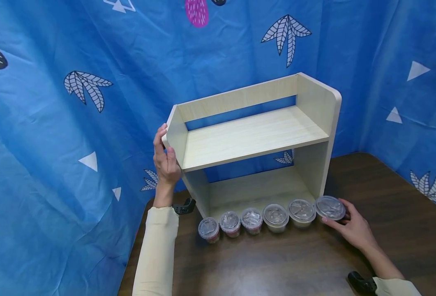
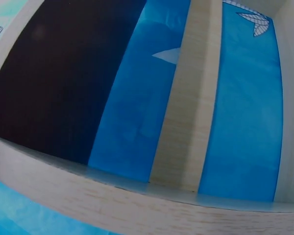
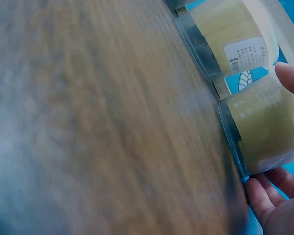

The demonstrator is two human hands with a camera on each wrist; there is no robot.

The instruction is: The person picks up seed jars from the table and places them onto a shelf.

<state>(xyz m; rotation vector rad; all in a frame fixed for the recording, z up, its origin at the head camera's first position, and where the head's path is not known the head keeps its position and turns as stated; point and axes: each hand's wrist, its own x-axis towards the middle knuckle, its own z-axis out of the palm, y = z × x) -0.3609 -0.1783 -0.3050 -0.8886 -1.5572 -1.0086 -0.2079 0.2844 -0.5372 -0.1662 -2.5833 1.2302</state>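
Observation:
A pale wooden two-tier desk shelf stands on the dark table. My left hand grips the upper front edge of its left side panel, fingers bent over the outside, thumb near the front edge. Only the shelf's boards show in the left wrist view. My right hand holds the rightmost lidded tub between thumb and fingers. This tub stands upright at the end of a row, beside another tub.
Smaller lidded cups continue the row leftward along the shelf's front. A label with a barcode shows on the neighbouring tub. The brown tabletop extends in front, and a patterned blue curtain hangs behind.

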